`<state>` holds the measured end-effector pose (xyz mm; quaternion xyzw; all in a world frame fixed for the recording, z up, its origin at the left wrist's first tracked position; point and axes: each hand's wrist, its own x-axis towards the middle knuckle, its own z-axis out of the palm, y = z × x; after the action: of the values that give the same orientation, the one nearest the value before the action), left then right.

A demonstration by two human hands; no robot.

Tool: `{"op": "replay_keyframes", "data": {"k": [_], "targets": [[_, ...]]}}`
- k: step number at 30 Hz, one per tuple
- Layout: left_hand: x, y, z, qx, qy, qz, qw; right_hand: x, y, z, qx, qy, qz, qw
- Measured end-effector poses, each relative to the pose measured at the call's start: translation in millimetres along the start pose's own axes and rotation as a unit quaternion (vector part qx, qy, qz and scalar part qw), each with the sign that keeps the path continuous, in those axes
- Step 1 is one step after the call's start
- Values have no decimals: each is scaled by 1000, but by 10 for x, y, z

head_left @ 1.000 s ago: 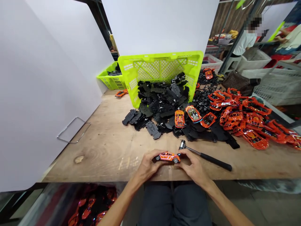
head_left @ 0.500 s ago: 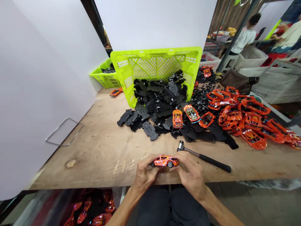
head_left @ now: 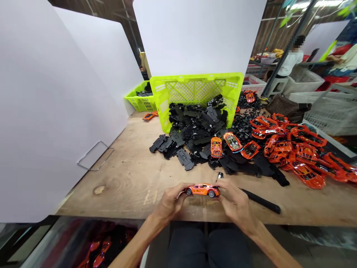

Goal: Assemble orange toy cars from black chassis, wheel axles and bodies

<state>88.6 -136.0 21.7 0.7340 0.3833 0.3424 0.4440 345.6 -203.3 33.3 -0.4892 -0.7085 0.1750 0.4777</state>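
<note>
An orange toy car (head_left: 202, 190) is held side-on above the near edge of the wooden table, its wheels downward. My left hand (head_left: 173, 199) pinches one end of it, and my right hand (head_left: 232, 199) grips the other end. Behind my right hand lies a hammer (head_left: 263, 201) with a black handle; my hand covers the middle of it, and its metal head shows just past my fingers. Beyond, an orange car (head_left: 216, 147) and an upturned car (head_left: 233, 142) rest on a heap of black chassis plates (head_left: 185, 159).
A lime-green crate (head_left: 164, 108) lies tipped toward me, spilling black chassis. Orange car bodies (head_left: 295, 149) are piled at the right. A second green crate (head_left: 141, 102) stands at the back left. A wire handle (head_left: 96, 156) juts from the left white panel. Two people sit in the background.
The view has swung slightly left and up, so the table items appear shifted right. Both hands still hold the toy car, and my right hand now covers more of the hammer.
</note>
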Motion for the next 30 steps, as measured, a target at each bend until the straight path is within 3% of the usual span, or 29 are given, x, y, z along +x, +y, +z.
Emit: {"op": "replay_keyframes", "data": {"k": [2, 5, 8, 10, 12, 15, 19, 22, 24, 27, 30], "targets": [[-25, -13, 58, -21, 37, -7, 999, -82, -7, 59, -8, 38, 3, 999], [-31, -2, 276, -152, 128, -81, 977, -173, 16, 154, -24, 100, 19, 994], [-38, 133, 542, -364, 168, -169, 900, -229, 71, 223, -19, 154, 16, 988], [-55, 277, 671, -478, 141, -191, 846, -259, 102, 257, -16, 175, -11, 984], [-69, 410, 738, -542, 121, -184, 811, -290, 116, 285, -24, 184, -38, 982], [-62, 509, 762, -538, 120, -177, 815, -350, 102, 309, -45, 171, -75, 981], [-41, 429, 727, -484, 130, -204, 841, -449, 92, 240, -61, 103, -93, 988], [-88, 279, 556, -484, 121, -222, 838, -418, 177, 58, -96, 18, -51, 994], [-134, 170, 309, -479, 111, -234, 839, -265, 283, -98, -123, 19, 2, 992], [-116, 10, -253, -450, 124, -264, 844, 169, 482, -284, -152, 75, 69, 983], [82, -125, -911, -358, 196, -268, 873, 648, 704, -310, -202, 58, 38, 977]]}}
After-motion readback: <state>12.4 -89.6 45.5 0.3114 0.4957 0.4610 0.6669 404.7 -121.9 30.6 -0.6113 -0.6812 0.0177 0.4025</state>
